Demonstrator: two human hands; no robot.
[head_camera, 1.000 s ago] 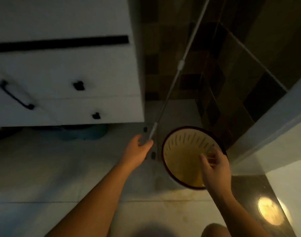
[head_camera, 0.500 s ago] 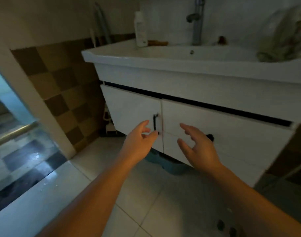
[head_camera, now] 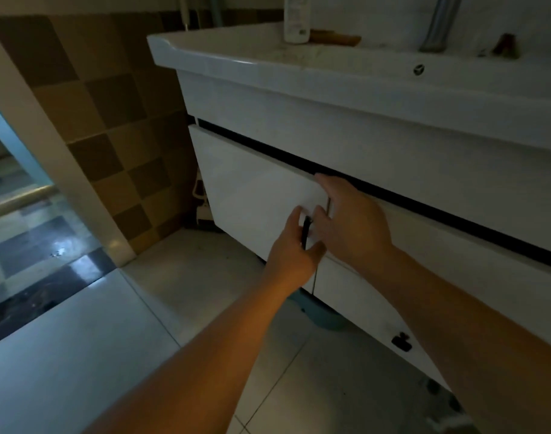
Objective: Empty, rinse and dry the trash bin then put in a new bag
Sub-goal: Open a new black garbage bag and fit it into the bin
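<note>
The trash bin is out of view. In the head view a white vanity cabinet (head_camera: 393, 170) stands under the sink. My left hand (head_camera: 294, 249) grips the black vertical handle (head_camera: 306, 231) of the left cabinet door (head_camera: 252, 195), thumb on one side and fingers on the other. My right hand (head_camera: 349, 220) lies just to its right, with loosely spread fingers touching the door's right edge near the dark gap at the top. The door looks slightly ajar at that edge.
A white bottle (head_camera: 296, 20) and a metal faucet (head_camera: 437, 23) stand on the sink top (head_camera: 236, 57). A blue basin (head_camera: 324, 317) sits under the cabinet. A black knob (head_camera: 401, 341) is on the lower right front. A checkered tile wall (head_camera: 111, 136) and a doorway are at left.
My view swung from the yellow bin on the floor up to the vanity. Both hands moved forward onto the left door; my left hand closed round its handle.
</note>
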